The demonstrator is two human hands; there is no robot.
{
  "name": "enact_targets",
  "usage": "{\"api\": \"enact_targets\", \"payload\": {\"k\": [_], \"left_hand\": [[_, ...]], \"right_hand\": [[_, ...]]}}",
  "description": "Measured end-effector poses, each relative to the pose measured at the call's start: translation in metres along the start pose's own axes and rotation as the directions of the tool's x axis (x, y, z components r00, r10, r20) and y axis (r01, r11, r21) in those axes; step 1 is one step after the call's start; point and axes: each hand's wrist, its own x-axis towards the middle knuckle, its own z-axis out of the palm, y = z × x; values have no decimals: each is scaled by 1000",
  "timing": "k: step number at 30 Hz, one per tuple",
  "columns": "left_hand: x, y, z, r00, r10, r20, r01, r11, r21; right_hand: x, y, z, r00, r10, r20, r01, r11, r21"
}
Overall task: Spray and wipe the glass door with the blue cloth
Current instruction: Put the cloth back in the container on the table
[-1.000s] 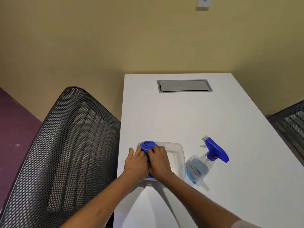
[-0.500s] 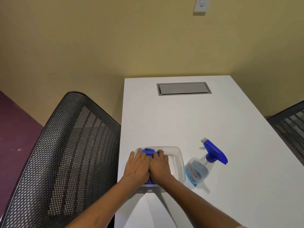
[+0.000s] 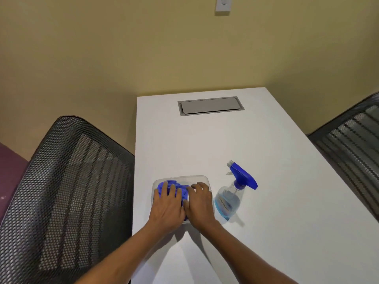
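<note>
The blue cloth [image 3: 181,188] lies bunched in a clear plastic container [image 3: 198,178] near the table's front left edge. My left hand [image 3: 167,206] rests flat on the cloth with fingers spread. Beside it, my right hand [image 3: 200,202] presses on the cloth's right part, fingers curled down onto it. A clear spray bottle [image 3: 229,198] with blue liquid and a blue trigger head stands just right of the container, untouched. No glass door is in view.
The white table [image 3: 205,144] has a grey cable hatch [image 3: 210,105] at its far end. A black mesh chair [image 3: 67,191] stands at the left, another mesh chair [image 3: 352,144] at the right. A yellow wall with a light switch [image 3: 223,5] lies behind.
Both hands have pushed the cloth down flatter into the container; the left hand's fingers have spread over it. The view has tilted slightly. The bottle has not moved.
</note>
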Motion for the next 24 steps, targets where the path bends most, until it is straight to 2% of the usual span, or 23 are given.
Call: {"api": "enact_targets", "payload": {"k": [3,6,8,12,15,17,20,24], "left_hand": [[-1,17,1,1000,9,-9,-9,998,-64],[-1,24,12,999,36,-31,-37,998,-43],[1,22,19,995,99,-26,-99,994,-35],[10,17,28,944,326,44,-327,945,15],[16,17,30,947,316,53,-316,949,6],[18,19,30,966,247,82,-250,968,29],[19,22,34,986,143,90,-147,989,33],[18,24,35,991,102,88,-104,994,16]], "right_hand": [[-24,9,-15,985,6,-172,13,994,111],[-52,23,-26,959,59,-278,-6,982,188],[-68,35,-32,938,167,-303,-103,971,216],[-84,53,-42,860,382,-339,-275,905,323],[-85,60,-48,752,542,-374,-355,812,463],[-78,65,-51,720,605,-340,-398,762,512],[-65,74,-54,770,583,-260,-396,756,521],[-47,81,-54,838,524,-156,-351,734,581]]}}
